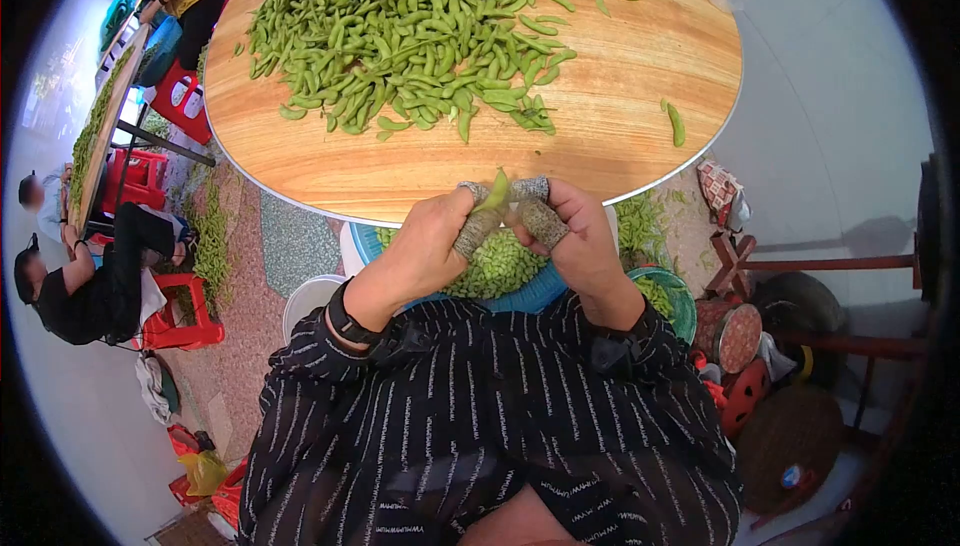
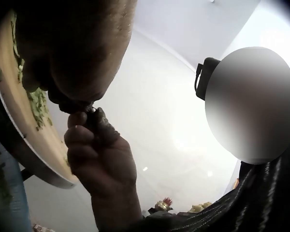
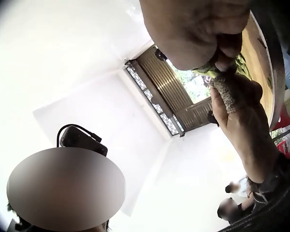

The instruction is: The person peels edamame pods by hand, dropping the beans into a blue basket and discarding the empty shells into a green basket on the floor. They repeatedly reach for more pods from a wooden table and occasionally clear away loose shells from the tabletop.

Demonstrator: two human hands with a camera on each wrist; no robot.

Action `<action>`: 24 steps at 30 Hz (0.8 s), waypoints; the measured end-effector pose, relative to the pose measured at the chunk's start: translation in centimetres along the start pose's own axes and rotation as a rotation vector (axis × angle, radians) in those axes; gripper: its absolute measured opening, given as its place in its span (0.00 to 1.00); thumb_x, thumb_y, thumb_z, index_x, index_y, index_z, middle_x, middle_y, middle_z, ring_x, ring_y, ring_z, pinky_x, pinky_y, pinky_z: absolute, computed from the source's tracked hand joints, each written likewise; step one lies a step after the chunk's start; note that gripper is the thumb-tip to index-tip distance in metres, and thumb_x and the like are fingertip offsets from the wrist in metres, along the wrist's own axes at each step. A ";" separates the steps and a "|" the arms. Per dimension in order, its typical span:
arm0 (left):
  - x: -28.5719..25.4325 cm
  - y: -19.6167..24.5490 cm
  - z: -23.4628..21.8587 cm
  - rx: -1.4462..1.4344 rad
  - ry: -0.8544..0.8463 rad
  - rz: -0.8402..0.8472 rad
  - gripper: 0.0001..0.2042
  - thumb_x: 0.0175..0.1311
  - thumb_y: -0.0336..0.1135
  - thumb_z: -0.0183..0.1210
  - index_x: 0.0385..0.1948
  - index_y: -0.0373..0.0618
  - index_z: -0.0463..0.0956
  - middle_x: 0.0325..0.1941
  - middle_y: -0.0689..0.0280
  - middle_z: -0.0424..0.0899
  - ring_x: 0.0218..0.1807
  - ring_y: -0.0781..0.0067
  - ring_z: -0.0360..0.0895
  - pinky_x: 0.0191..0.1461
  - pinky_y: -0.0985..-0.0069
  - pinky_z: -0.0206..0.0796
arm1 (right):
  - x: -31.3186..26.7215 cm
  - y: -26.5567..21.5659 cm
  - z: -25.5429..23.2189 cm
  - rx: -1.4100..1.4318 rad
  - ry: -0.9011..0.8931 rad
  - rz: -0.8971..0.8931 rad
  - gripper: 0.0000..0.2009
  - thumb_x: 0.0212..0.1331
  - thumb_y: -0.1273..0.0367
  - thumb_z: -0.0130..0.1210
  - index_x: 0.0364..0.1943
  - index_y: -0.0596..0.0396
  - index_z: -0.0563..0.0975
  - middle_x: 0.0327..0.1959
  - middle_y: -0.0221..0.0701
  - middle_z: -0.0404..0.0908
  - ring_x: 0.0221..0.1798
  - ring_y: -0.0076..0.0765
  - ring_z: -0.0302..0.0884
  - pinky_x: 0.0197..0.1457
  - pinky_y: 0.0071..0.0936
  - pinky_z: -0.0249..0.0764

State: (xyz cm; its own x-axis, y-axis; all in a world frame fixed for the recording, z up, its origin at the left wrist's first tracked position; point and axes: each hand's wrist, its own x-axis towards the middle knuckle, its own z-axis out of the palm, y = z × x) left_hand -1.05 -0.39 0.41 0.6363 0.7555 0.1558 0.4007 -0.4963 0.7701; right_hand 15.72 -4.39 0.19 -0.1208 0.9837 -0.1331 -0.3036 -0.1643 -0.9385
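Both hands meet just off the near edge of the round wooden table (image 1: 640,136). A green pod (image 1: 497,192) stands upright between the fingertips, pinched by the left hand (image 1: 432,238), whose thumb wears a grey knitted cover. The right hand (image 1: 583,246), with similar covers on thumb and forefinger, has its fingers curled against the pod's side; whether it grips the pod is hidden. Below them, a blue basin (image 1: 530,296) holds shelled green beans (image 1: 492,268). A large heap of pods (image 1: 400,36) covers the table's far left part.
A loose pod (image 1: 678,124) lies at the table's right. Below the rim are a white bowl (image 1: 308,298) at left and a green basket (image 1: 680,296) at right. Red stools (image 1: 190,316) and other people (image 1: 80,286) are at the far left.
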 end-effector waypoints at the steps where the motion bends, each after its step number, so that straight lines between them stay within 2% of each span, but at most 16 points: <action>1: 0.0 -0.2 0.0 -0.009 0.000 -0.009 0.12 0.46 0.25 0.50 0.36 0.36 0.65 0.27 0.50 0.73 0.34 0.46 0.70 0.34 0.63 0.62 | -0.1 -0.1 0.0 -0.017 -0.014 0.023 0.06 0.52 0.75 0.48 0.34 0.59 0.72 0.24 0.21 0.71 0.25 0.14 0.63 0.27 0.12 0.60; 5: 0.1 0.0 -0.3 0.127 -0.027 0.025 0.13 0.44 0.25 0.50 0.35 0.36 0.65 0.26 0.50 0.72 0.33 0.46 0.70 0.33 0.62 0.61 | 0.0 0.0 -0.3 -0.008 -0.057 0.039 0.06 0.53 0.73 0.49 0.34 0.58 0.72 0.24 0.21 0.71 0.25 0.14 0.63 0.27 0.12 0.60; 10: 0.0 -0.4 -0.1 0.201 -0.056 0.046 0.10 0.42 0.25 0.51 0.29 0.37 0.64 0.23 0.51 0.71 0.31 0.47 0.70 0.29 0.60 0.58 | 0.1 0.1 -0.2 -0.011 -0.054 0.042 0.06 0.53 0.72 0.49 0.33 0.58 0.72 0.23 0.21 0.71 0.25 0.14 0.63 0.27 0.12 0.60; 14: -0.1 -0.7 0.1 0.172 -0.067 0.027 0.09 0.42 0.25 0.51 0.27 0.37 0.63 0.23 0.51 0.71 0.31 0.47 0.69 0.29 0.60 0.58 | 0.3 0.6 0.0 -0.064 -0.023 0.021 0.06 0.53 0.72 0.49 0.33 0.58 0.72 0.24 0.21 0.71 0.25 0.14 0.63 0.27 0.12 0.60; 16: 0.0 -0.7 0.3 0.106 -0.054 0.064 0.09 0.43 0.25 0.51 0.27 0.37 0.63 0.23 0.51 0.71 0.30 0.46 0.69 0.29 0.60 0.58 | 0.5 1.1 -0.1 -0.044 -0.040 -0.059 0.06 0.53 0.72 0.50 0.33 0.58 0.72 0.24 0.21 0.71 0.25 0.14 0.63 0.28 0.13 0.60; 20: 0.2 -0.2 0.5 0.030 -0.030 0.059 0.09 0.43 0.26 0.52 0.28 0.37 0.63 0.21 0.52 0.71 0.28 0.48 0.70 0.28 0.61 0.59 | 0.7 1.4 -0.2 -0.072 -0.024 -0.060 0.05 0.52 0.74 0.49 0.33 0.59 0.72 0.24 0.21 0.70 0.26 0.14 0.63 0.28 0.13 0.60; 22: 0.2 0.5 0.3 0.336 0.035 0.023 0.11 0.44 0.28 0.54 0.30 0.37 0.66 0.23 0.53 0.71 0.27 0.50 0.70 0.28 0.65 0.61 | 0.6 1.1 -0.1 -0.042 0.003 -0.081 0.04 0.51 0.76 0.47 0.32 0.58 0.72 0.24 0.21 0.70 0.25 0.14 0.63 0.28 0.13 0.60; 24: 0.1 0.3 0.1 0.433 0.046 0.073 0.11 0.44 0.27 0.55 0.30 0.37 0.66 0.23 0.54 0.72 0.27 0.51 0.71 0.27 0.65 0.62 | 0.6 1.2 -0.1 -0.024 0.010 -0.034 0.05 0.51 0.76 0.47 0.32 0.58 0.72 0.24 0.22 0.71 0.25 0.14 0.63 0.28 0.13 0.60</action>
State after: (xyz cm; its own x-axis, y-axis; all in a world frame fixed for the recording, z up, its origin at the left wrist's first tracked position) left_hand -0.78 -0.48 0.61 0.6475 0.7249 0.2351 0.6012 -0.6755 0.4268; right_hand 15.42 -3.96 -1.03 -0.1015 0.9894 -0.1038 -0.2847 -0.1288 -0.9499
